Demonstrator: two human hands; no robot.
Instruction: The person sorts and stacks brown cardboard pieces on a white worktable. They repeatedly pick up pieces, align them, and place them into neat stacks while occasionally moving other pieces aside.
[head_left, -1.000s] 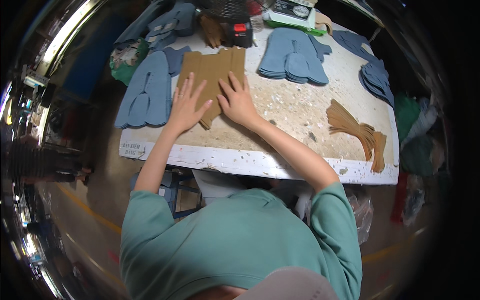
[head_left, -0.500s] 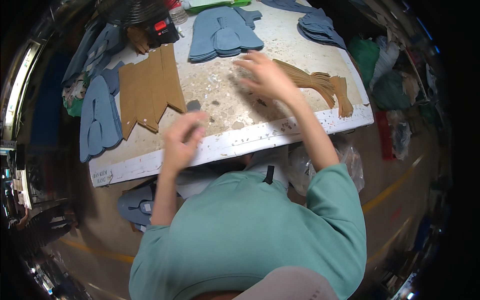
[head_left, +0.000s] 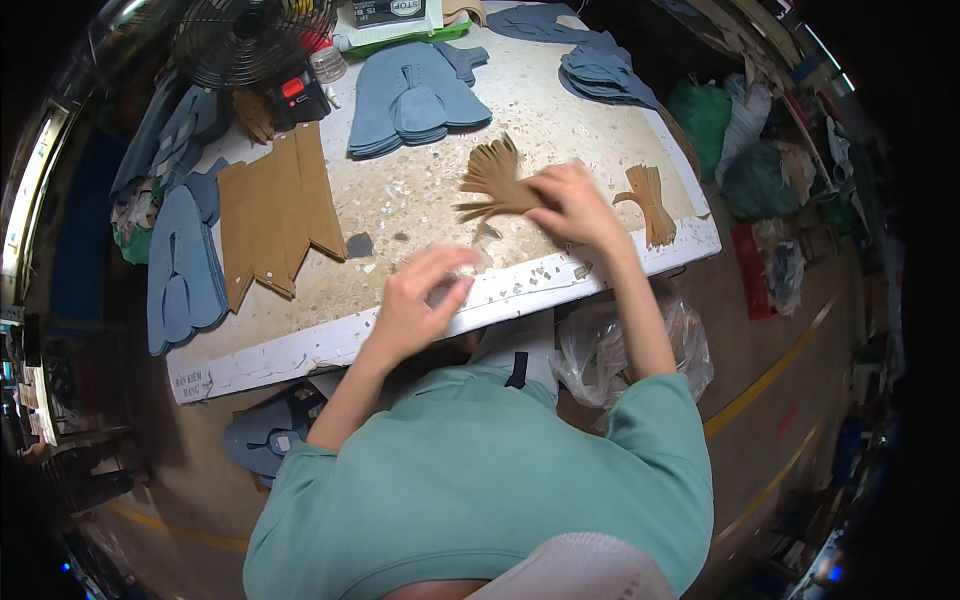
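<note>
A fanned bundle of brown strips (head_left: 500, 185) is gripped at its right end by my right hand (head_left: 575, 205), above the middle of the worktable. My left hand (head_left: 425, 298) is over the table's front edge, fingers curved and apart, with nothing in it; its fingertips are blurred. To the right of my right hand lies a smaller tied bundle of brown strips (head_left: 652, 208). Brown pointed-end panels (head_left: 280, 215) overlap on the left side of the table. Beyond my hands is a stack of blue-grey cut pieces (head_left: 415, 105).
More blue-grey pieces lie at the left edge (head_left: 187, 270) and far right (head_left: 607, 70) of the worktable (head_left: 300, 335). A black fan (head_left: 240, 40) stands at the back left. Small scraps dot the tabletop. A clear plastic bag (head_left: 680, 345) hangs below the front edge, and a red crate (head_left: 752, 270) stands at right.
My right hand has closed on the larger bundle of brown strips and lifted it leftward from its place. My left hand has moved right. The whole view has shifted slightly.
</note>
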